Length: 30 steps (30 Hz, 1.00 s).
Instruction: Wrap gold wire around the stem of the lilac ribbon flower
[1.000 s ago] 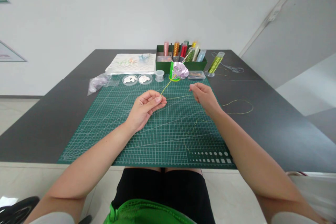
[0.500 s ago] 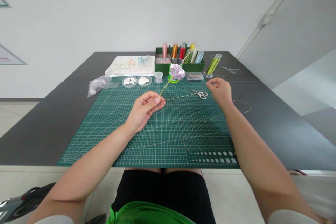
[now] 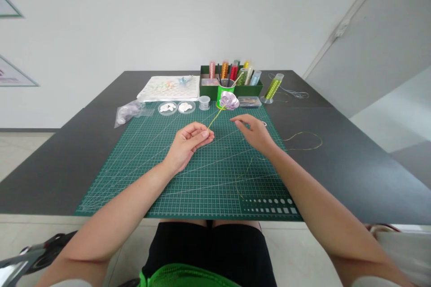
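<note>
My left hand (image 3: 191,143) pinches the thin green stem of a pale purple fabric flower (image 3: 229,100) between thumb and fingers, the bloom tilted up and away to the right. My right hand (image 3: 253,132) is close by on the right, above the cutting mat, thumb and index fingertips nearly together on a fine yellow-green thread too thin to see clearly at the tips. That thread (image 3: 311,133) loops out past the right wrist over the table. Scissors (image 3: 264,123) lie mostly hidden behind the right hand.
A green cutting mat (image 3: 188,188) covers the table's middle. Behind it are dishes of white pieces (image 3: 167,107), a green cup (image 3: 221,92) of tools, a green box (image 3: 249,90) of thread spools, a lime spool (image 3: 274,87), a white tray (image 3: 148,94) and a plastic bag (image 3: 129,113).
My right hand has moved left and slightly down, closer to my left hand, and now covers most of the scissors. The taut thread between the hands no longer shows. The left hand keeps the stem.
</note>
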Motion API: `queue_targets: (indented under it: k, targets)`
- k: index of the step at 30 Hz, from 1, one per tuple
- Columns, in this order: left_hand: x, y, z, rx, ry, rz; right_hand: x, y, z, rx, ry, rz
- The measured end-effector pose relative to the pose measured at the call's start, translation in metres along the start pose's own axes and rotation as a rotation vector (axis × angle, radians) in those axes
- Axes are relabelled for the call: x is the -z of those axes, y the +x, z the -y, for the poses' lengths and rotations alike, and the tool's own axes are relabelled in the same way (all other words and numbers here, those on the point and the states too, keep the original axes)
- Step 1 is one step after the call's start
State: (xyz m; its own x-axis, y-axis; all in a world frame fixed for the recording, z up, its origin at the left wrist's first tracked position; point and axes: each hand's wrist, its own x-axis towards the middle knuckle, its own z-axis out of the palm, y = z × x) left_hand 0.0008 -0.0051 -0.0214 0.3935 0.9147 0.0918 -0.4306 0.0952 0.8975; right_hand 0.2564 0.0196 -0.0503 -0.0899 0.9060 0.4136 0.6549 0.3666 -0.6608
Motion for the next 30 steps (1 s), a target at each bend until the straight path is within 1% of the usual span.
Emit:
queue_targets:
  k: [3, 5, 7, 9, 11, 13, 17, 19, 21, 24, 27, 30]
  targets:
    - [0.0, 0.0, 0.005, -0.008, 0.052, 0.015, -0.012, -0.012, 0.027, 0.038, 0.293, 0.16]
    - [0.001, 0.001, 0.009, -0.017, 0.088, 0.032, -0.015, -0.019, 0.043, 0.07, 0.486, 0.246]
    - [0.001, 0.001, 0.013, -0.019, 0.119, 0.048, -0.015, -0.025, 0.054, 0.076, 0.66, 0.277]
    - [0.001, 0.0, 0.015, -0.02, 0.143, 0.058, -0.014, -0.028, 0.061, 0.045, 0.796, 0.283]
    - [0.001, 0.0, 0.015, -0.022, 0.156, 0.062, -0.014, -0.029, 0.064, -0.008, 0.877, 0.291]
    - [0.001, -0.001, 0.015, -0.025, 0.159, 0.062, -0.015, -0.029, 0.065, -0.058, 0.913, 0.313]
    - [0.0, -0.002, 0.015, -0.024, 0.165, 0.049, -0.02, -0.028, 0.066, -0.134, 0.894, 0.361]
    - [-0.001, -0.002, 0.016, -0.007, 0.163, 0.051, -0.021, -0.028, 0.069, -0.143, 0.84, 0.321]
    - [-0.002, -0.002, 0.017, 0.019, 0.152, 0.058, -0.022, -0.028, 0.072, -0.142, 0.797, 0.236]
    - [-0.002, -0.003, 0.019, 0.07, 0.116, 0.048, -0.022, -0.028, 0.078, -0.156, 0.789, 0.119]
    - [-0.003, -0.003, 0.02, 0.108, 0.071, 0.036, -0.024, -0.03, 0.081, -0.176, 0.81, 0.056]
    - [-0.005, -0.003, 0.02, 0.114, 0.031, 0.029, -0.027, -0.032, 0.082, -0.211, 0.808, 0.009]
